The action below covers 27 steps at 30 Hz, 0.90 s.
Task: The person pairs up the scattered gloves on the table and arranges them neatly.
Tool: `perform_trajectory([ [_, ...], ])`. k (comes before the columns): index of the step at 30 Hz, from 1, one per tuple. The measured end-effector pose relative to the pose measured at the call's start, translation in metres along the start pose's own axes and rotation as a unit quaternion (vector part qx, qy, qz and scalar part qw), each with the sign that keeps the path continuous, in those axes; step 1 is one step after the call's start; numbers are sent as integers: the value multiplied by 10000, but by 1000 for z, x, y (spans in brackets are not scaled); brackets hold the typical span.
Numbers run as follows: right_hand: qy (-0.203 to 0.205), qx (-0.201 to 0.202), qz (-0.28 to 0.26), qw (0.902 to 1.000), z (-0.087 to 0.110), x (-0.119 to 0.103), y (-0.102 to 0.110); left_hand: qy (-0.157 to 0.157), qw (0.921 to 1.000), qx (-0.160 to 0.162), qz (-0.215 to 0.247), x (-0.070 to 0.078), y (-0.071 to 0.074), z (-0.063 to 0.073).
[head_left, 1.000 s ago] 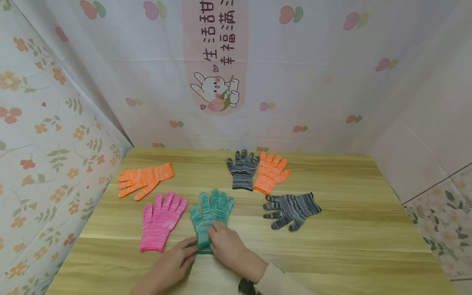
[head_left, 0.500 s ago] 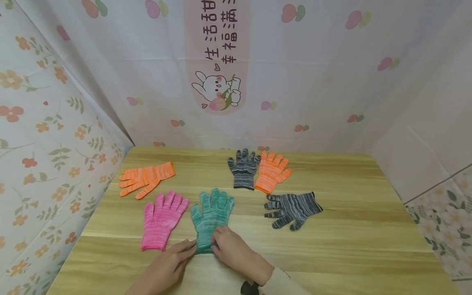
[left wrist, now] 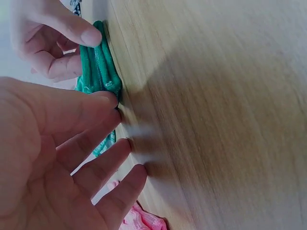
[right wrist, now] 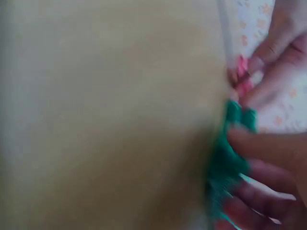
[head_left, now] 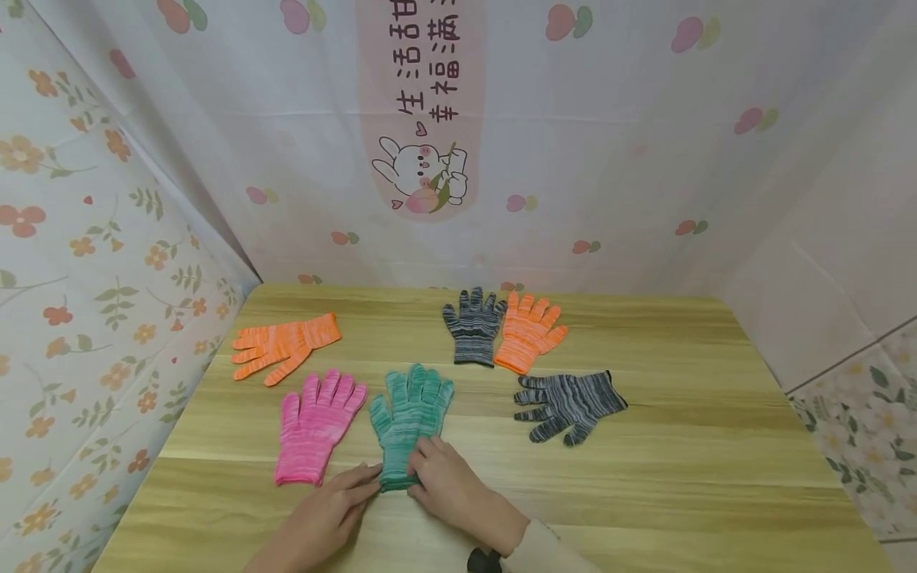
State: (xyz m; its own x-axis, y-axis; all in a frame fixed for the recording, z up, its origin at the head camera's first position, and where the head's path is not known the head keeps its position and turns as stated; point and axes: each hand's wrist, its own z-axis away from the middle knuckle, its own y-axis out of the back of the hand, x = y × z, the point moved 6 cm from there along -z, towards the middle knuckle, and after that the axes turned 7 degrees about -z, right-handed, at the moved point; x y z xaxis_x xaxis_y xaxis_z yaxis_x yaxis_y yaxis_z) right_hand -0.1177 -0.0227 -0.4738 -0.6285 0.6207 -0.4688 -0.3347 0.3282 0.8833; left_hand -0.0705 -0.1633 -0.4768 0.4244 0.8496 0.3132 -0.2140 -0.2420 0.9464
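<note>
Two green knit gloves [head_left: 411,414] lie stacked at the table's front, fingers pointing away from me, and their layered cuffs [left wrist: 98,62] show edge-on in the left wrist view. My left hand [head_left: 337,505] pinches the left corner of the cuffs between thumb and index finger; its other fingers [left wrist: 108,163] are spread on the table side. On the opposite corner, my right hand [head_left: 451,485] pinches the cuffs with its thumb on the near edge and its fingers over the top. The right wrist view is blurred, but the green cuffs [right wrist: 225,153] show between that hand's thumb and fingers.
A pink glove [head_left: 315,430] lies just left of the green pair on the wooden table [head_left: 680,477]. Farther back are an orange glove [head_left: 282,346] at left, a grey striped glove [head_left: 474,326] beside another orange glove [head_left: 528,330], and a second grey glove [head_left: 569,404] at right.
The upper green glove's raised cuff has come down over the lower one, and the cuff edges now lie together. My right hand has shifted slightly toward me; the left stays at the corner.
</note>
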Motion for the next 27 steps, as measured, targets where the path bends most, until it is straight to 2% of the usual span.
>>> perform_trajectory([
  [1, 10, -217, -42, 9998, 1, 1, 1, 45, 10000, -63, 46, -1, -1, -1],
  [4, -130, -664, -619, 9958, 5, 6, 9, 199, 9994, -110, 243, -2, -2, -2],
  [6, -241, -765, -916, 9926, 7, 10, 16, 314, 9987, 30, 401, -2, -1, -4],
  [9, -308, -741, -1076, 9910, 9, 14, 21, 478, 9964, 462, 518, -1, 2, -6],
  [12, -92, -657, -833, 9943, 8, 13, 18, 537, 9938, 920, 311, 3, 4, -10],
  [17, 359, -331, -142, 9987, 4, 8, 8, 515, 9893, 1336, -274, 12, 3, -17],
  [21, 272, -344, -37, 9990, 2, 8, 4, 475, 9853, 1568, -474, 17, 1, -20],
  [27, 60, -524, -55, 9986, -1, 6, 4, 531, 9820, 1718, -584, 18, -2, -28],
])
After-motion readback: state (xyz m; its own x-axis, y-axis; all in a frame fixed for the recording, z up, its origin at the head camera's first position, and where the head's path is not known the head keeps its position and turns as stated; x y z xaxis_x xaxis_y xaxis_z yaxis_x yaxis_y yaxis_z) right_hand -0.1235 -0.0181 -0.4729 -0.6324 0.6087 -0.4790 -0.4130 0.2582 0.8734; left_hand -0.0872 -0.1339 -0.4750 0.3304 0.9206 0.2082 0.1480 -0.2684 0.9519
